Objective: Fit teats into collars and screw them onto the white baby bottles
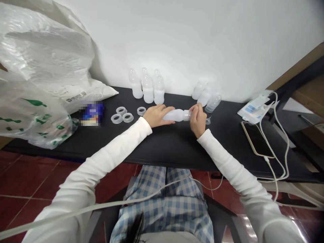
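Note:
A frosted white baby bottle [177, 115] lies sideways in the air above the black table. My left hand [158, 115] is closed around its base end, thumb below and fingers above. My right hand [198, 120] grips the clear collar or cap end on the right; its fingertips partly hide that end. Just left of my left hand sits a translucent bottle ring [141, 111], with several more rings [121, 110] farther left. Beside my right hand are stacked clear caps [213, 103] and a small clear teat-like piece [208, 120].
Capped bottles [148, 90] stand by the wall, and more bottles [204, 94] stand at right. Plastic bags [50, 67] and a blue packet [92, 114] are on the left. A phone [257, 139] with cables and a white power strip [254, 108] lie at right.

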{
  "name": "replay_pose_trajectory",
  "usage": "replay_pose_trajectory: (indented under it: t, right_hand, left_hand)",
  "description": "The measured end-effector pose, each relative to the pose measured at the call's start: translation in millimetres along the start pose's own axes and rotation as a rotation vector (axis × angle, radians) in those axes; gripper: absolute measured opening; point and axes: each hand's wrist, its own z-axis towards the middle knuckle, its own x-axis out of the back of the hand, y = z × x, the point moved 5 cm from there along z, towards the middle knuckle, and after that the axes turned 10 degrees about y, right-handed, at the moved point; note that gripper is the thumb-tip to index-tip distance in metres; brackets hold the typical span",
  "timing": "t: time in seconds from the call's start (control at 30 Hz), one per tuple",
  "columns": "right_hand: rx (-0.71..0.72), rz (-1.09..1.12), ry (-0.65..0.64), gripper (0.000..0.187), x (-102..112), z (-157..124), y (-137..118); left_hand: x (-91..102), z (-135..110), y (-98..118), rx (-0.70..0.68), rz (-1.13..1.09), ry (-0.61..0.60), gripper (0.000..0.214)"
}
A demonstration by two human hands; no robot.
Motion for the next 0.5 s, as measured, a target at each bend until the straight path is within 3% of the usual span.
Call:
replay_pose_trajectory:
  t: [0.27, 0.37, 0.5]
  right_hand:
    - [0.071, -0.142, -0.010, 0.041, 3, -2, -3]
    - [0.089, -0.310, -0.057, 0.038, 3, 1, -5]
    - [0.050, -0.666, -0.245, 0.036, -2, 1, 1]
  left_hand:
    - [13.6, 2, -11, 0.245, -0.068, 0.067, 0.059]
    - [20.7, -3, -27, 0.405, -0.085, 0.180, 0.064]
    - [35.4, -10, -54, 0.654, 0.021, 0.395, 0.061]
